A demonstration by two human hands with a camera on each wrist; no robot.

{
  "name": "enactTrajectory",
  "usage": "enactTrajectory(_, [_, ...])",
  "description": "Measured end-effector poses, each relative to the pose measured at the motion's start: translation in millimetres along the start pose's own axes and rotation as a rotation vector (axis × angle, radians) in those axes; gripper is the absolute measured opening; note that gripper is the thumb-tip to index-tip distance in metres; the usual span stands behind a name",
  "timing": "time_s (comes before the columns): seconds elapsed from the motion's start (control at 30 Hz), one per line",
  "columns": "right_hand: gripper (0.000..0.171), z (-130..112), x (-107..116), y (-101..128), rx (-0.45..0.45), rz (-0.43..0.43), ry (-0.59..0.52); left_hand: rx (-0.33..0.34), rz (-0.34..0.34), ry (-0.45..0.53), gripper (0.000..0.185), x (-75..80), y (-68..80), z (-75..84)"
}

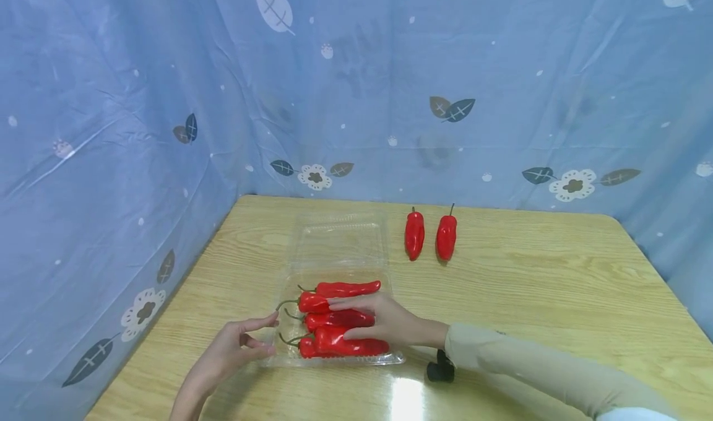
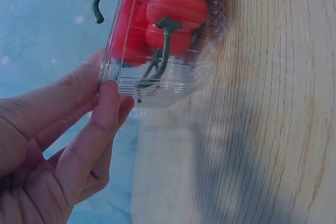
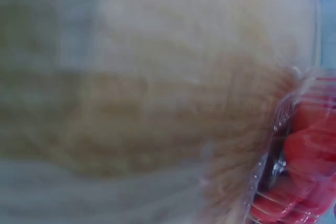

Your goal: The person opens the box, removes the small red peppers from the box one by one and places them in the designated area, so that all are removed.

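Pointing toward the desk's [image 1: 529,272] left edge, the right hand [image 1: 390,321] lies over the red peppers [image 1: 348,289] in the clear box [image 1: 395,358], its fingers roughly in line with their long axes. Those peppers run from left to right, stems toward the left hand [image 1: 228,353]. The right fingers are stretched out with the thumb apart; I cannot tell whether they pinch a pepper. The left thumb and fingertips pinch the box's left rim. The box sits nearer the desk's left edge than its right, the lid [image 1: 340,244] folded back toward the far edge. Two loose peppers [image 1: 414,235] lie beyond the right hand, the nearer one to them, crosswise to the boxed ones, stems toward the far edge.
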State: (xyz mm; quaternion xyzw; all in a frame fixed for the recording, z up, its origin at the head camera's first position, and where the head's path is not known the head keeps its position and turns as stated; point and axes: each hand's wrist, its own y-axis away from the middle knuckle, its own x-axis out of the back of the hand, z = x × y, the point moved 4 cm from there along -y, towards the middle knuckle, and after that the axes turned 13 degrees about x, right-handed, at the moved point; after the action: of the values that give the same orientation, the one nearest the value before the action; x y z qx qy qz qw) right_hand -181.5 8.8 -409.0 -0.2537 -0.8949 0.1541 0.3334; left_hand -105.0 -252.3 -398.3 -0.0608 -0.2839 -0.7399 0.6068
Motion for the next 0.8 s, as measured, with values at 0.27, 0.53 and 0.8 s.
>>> enactTrajectory(0.27, [0.054, 2, -10, -19, 0.043, -0.122, 0.066, 0.010, 0.001, -0.004, 0.059, -2.2, 0.7, -1.0])
enactTrajectory(0.53, [0.050, 9, -21, -32, 0.137, -0.249, 0.029, 0.006, 0.008, -0.015, 0.059, -1.2, 0.3, 0.8])
enactTrajectory(0.8, [0.053, 12, -34, -37, 0.136, -0.313, 0.049, -0.007, 0.018, -0.021, 0.059, -0.3, 0.8, 0.0])
